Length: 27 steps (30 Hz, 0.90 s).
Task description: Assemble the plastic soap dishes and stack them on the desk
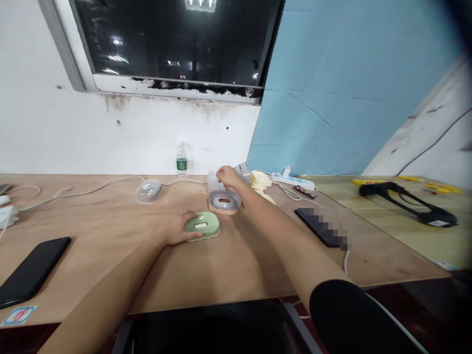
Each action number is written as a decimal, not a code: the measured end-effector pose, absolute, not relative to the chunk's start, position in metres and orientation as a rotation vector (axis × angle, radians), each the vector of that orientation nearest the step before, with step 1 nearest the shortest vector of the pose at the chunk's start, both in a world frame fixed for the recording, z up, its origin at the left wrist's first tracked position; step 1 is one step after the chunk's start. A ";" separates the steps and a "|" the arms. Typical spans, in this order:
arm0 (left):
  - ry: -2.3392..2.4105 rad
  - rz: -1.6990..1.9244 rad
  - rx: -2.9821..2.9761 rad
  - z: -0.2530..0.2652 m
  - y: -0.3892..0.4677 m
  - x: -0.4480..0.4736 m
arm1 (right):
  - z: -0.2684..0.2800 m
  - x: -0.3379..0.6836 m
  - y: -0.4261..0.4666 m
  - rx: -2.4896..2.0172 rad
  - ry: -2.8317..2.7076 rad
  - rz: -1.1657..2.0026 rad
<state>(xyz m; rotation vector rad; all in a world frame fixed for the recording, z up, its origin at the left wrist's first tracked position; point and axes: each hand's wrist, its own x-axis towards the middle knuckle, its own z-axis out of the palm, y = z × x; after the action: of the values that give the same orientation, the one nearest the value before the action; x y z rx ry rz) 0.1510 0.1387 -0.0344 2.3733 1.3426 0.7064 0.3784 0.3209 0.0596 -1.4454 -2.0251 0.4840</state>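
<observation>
My left hand (177, 228) grips the near-left side of a pale green oval soap dish (210, 223) with a slot in its middle, resting on the table. My right hand (229, 177) reaches farther back, its fingertips pinched on a translucent plastic piece (212, 183). Just in front of that piece sits a second soap dish (224, 209), with a grey translucent top and a peach base. The right wrist passes close behind this dish. Cream-coloured plastic pieces (260, 180) are piled to the right of my right hand.
A grey oval dish (149, 191) and a water bottle (181, 162) stand at the back left. Black phones (31, 268) lie left and right. A white power strip (297, 182) with cables is at the back right. Beyond it lies a black strap-like frame (409, 204).
</observation>
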 end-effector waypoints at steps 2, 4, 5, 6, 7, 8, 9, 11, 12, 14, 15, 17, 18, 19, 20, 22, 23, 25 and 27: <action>1.347 0.687 2.371 -0.035 0.139 0.151 | 0.058 0.375 0.321 -1.441 -2.021 0.482; 1.345 0.678 2.374 -0.035 0.139 0.151 | 0.058 0.371 0.321 -1.437 -1.987 0.519; 1.344 0.678 2.377 -0.035 0.138 0.152 | 0.059 0.368 0.320 -1.424 -1.969 0.551; 1.345 0.677 2.379 -0.035 0.138 0.152 | 0.059 0.366 0.320 -1.402 -1.954 0.592; 1.348 0.674 2.380 -0.034 0.138 0.152 | 0.060 0.365 0.319 -1.372 -1.943 0.634; 1.351 0.669 2.379 -0.034 0.138 0.152 | 0.061 0.363 0.318 -1.334 -1.932 0.668; 1.351 0.665 2.378 -0.034 0.138 0.152 | 0.062 0.363 0.316 -1.294 -1.920 0.688; 1.342 0.666 2.379 -0.033 0.137 0.151 | 0.062 0.363 0.308 -1.214 -1.899 0.667; 1.342 0.667 2.380 -0.033 0.137 0.151 | 0.061 0.365 0.300 -1.171 -1.891 0.629; 1.363 0.667 2.379 -0.033 0.137 0.151 | 0.052 0.371 0.279 -1.088 -1.901 0.551; 1.377 0.660 2.377 -0.033 0.137 0.152 | 0.045 0.375 0.265 -1.047 -1.922 0.519; 1.405 0.647 2.373 -0.033 0.137 0.152 | 0.027 0.385 0.235 -0.999 -2.008 0.485; 1.411 0.645 2.370 -0.033 0.137 0.152 | 0.017 0.392 0.221 -0.974 -2.061 0.446; 1.411 0.654 2.362 -0.033 0.136 0.153 | 0.007 0.398 0.208 -0.939 -2.105 0.389; 1.409 0.676 2.347 -0.033 0.136 0.153 | -0.002 0.405 0.198 -0.894 -2.145 0.345; 1.398 0.759 2.289 -0.030 0.134 0.155 | -0.015 0.416 0.187 -0.818 -2.172 0.274; 1.396 0.814 2.240 -0.028 0.133 0.156 | -0.019 0.420 0.185 -0.791 -2.163 0.242; 1.397 0.925 2.104 -0.023 0.130 0.160 | -0.022 0.424 0.185 -0.775 -2.122 0.181; 1.369 1.004 1.961 -0.018 0.127 0.164 | -0.021 0.423 0.188 -0.777 -2.093 0.136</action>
<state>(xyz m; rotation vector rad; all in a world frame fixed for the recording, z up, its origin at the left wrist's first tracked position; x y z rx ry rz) 0.1645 0.1265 -0.0179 1.9613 1.3686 1.0045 0.4225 0.1883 -0.0213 -0.7767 -2.0934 0.1359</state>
